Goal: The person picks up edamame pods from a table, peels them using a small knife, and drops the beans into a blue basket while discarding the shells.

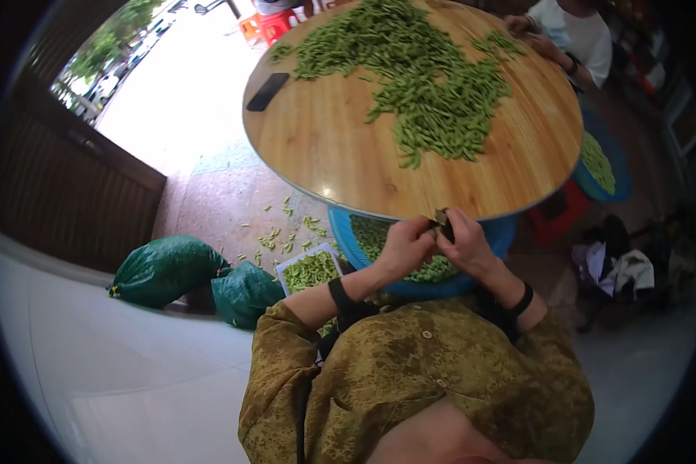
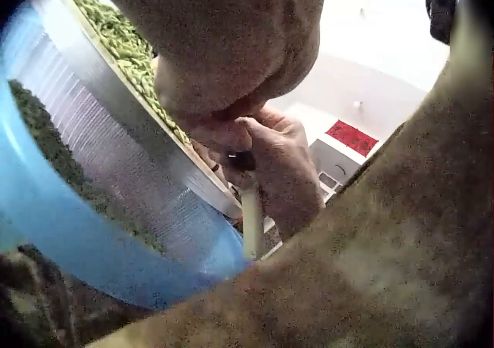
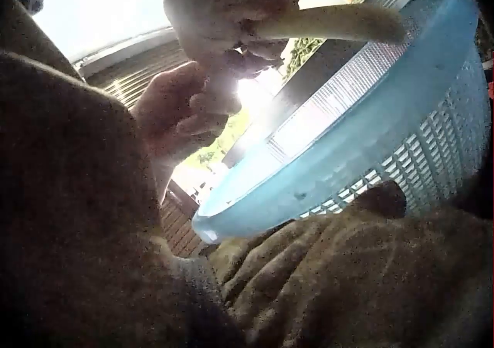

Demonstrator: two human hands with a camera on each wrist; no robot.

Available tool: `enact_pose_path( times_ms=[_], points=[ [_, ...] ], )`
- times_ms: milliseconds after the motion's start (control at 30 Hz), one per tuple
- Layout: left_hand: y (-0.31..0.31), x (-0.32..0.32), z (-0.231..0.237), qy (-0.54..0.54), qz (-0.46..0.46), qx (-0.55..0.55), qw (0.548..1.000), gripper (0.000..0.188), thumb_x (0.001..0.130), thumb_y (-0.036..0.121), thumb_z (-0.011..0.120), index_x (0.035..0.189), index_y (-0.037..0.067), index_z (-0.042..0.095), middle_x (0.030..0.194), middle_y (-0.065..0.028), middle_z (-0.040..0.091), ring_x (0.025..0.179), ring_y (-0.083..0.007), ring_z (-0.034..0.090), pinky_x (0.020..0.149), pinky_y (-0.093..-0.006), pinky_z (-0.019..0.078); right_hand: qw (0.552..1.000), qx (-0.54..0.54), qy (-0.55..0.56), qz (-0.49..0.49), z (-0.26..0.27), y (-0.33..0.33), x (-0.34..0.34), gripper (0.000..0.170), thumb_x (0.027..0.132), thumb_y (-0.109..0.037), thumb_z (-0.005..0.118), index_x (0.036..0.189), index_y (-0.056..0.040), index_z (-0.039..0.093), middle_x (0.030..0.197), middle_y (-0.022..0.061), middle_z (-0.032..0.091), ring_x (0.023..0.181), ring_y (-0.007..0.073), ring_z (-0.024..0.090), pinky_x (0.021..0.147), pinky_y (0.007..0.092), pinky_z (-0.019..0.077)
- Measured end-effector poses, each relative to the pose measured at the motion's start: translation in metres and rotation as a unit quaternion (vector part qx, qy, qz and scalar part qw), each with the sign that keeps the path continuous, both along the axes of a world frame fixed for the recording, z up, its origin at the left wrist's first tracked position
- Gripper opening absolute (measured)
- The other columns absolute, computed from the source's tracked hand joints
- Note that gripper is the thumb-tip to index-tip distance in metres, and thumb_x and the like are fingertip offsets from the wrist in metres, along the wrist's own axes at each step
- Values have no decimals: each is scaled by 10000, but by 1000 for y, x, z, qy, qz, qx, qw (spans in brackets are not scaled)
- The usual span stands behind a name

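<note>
Both hands meet just off the round table's near edge, over a blue basket [image 1: 348, 241] holding green pods. Between them is a small dark thing [image 1: 441, 217], too small to identify. My left hand [image 1: 407, 249] pinches at it from the left, fingers curled. My right hand [image 1: 467, 246] grips it from the right, thumb on top. In the right wrist view a long pale thing [image 3: 332, 24] sticks out from my right hand [image 3: 231, 12], with my left hand [image 3: 185, 113] close below. The left wrist view shows a pale strip [image 2: 252, 221] below the fingers.
Green pods [image 1: 441, 100] are heaped on the wooden table [image 1: 325, 147], with a dark flat object [image 1: 267, 92] at its left. Another person [image 1: 572, 39] sits across. Green bags [image 1: 170, 271], a white crate of pods [image 1: 309, 271] and scattered pods lie on the floor.
</note>
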State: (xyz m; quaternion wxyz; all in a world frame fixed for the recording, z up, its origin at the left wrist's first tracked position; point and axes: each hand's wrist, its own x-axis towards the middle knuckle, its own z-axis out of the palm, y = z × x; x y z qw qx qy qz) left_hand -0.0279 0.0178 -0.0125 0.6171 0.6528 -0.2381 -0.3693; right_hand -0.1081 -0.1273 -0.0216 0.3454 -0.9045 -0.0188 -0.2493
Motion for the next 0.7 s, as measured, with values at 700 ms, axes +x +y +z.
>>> enact_pose_path(
  times_ms=[700],
  points=[
    [13,-4,3,-106,-9,7,994,78,831,51,508,805,-15,541,598,-75,549,503,-131,543,466,-275,432,999,14,41,5,3,9,-6,227,715,-36,598,884,12,455,788,231,509,712,436,539,601,470,438]
  ],
)
